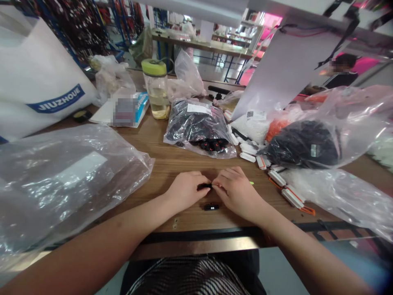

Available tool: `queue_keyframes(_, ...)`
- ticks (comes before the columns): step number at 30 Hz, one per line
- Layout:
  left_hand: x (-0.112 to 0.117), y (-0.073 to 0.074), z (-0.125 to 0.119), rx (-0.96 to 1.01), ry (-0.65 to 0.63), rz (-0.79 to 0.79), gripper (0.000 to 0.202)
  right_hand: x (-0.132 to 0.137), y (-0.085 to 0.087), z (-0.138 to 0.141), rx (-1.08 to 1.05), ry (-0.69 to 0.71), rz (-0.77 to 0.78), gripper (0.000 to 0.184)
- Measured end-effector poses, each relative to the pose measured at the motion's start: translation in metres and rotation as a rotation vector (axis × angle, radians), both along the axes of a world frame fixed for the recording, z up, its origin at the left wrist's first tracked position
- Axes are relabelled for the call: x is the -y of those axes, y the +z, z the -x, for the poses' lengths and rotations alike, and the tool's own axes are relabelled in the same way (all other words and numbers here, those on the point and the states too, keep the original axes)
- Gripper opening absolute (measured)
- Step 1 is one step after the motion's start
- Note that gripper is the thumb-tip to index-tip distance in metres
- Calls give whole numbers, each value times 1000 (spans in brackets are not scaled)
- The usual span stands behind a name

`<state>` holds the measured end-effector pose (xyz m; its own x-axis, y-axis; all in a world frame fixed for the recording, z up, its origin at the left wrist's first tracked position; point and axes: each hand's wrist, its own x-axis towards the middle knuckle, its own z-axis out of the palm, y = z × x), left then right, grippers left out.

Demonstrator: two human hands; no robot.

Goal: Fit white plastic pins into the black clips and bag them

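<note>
Left hand (188, 189) and right hand (236, 192) are pinching a black part (206, 186) near the table (172, 159)'s front, seemingly steadying both ends; a second part (211, 207) is lying nearer, perhaps for easy reach.

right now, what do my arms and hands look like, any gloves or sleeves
The left hand and right hand are bare, with no glove, ring or watch showing. No sleeve covers the visible forearms. Striped dark-and-light cloth shows at the lap.

a green-lidded bottle (156, 96) stands beside a booklet (141, 107); further left, black tape (82, 116) and a white bag (37, 78).
</note>
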<state>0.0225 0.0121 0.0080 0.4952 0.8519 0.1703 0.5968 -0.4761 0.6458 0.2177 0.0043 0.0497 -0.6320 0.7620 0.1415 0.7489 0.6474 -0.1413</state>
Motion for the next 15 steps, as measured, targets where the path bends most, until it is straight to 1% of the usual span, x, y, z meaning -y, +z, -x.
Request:
queue_keyframes(3, 0, -2, 0, 5, -5, -12, 12, 0, 3, 4, 121, 43, -57, 24)
queue_keyframes(5, 0, -4, 0, 13, -7, -15, 12, 0, 3, 4, 158, 66, -67, 23)
queue_keyframes(7, 0, -4, -1, 19, -4, -11, 13, -2, 2, 3, 149, 65, -58, 23)
queue_keyframes(11, 1, -3, -1, 32, 10, -2, 14, -5, 0, -4, 68, 17, -4, 20)
queue_keyframes(15, 1, -1, -1, 34, 15, 4, 13, -6, 1, -4, 24, 13, 50, 19)
